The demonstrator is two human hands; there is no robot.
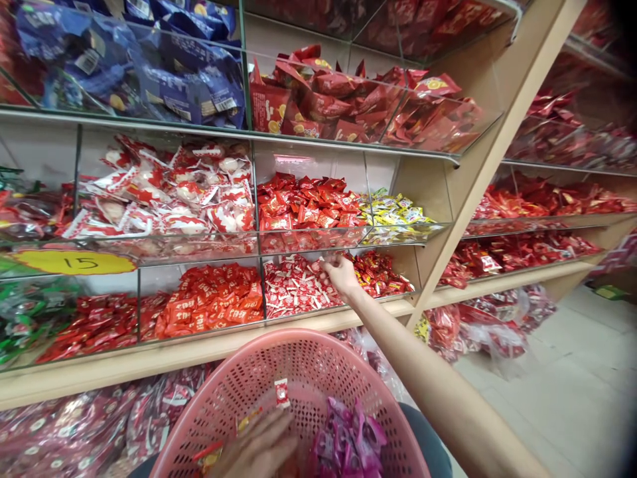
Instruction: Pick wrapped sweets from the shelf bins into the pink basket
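Note:
My right hand (340, 274) reaches forward into a shelf bin of small red-and-white wrapped candies (298, 285), its fingers curled and pinched among the wrappers. A pink plastic mesh basket (239, 392) sits low in front of me. My left hand (259, 448) lies inside it with fingers resting on loose sweets. Within the basket are a small red-and-white candy (282, 392), purple wrapped candies (348, 438) and a few red and yellow ones under my left hand.
Glass-fronted wooden shelves hold bins of red packets (209, 302), yellow packets (393, 212), white-red snack bags (169, 192) and blue bags (149, 66). A yellow price tag reads 15 (74, 263). Bagged sweets lie below the shelf; tiled floor (572, 398) opens to the right.

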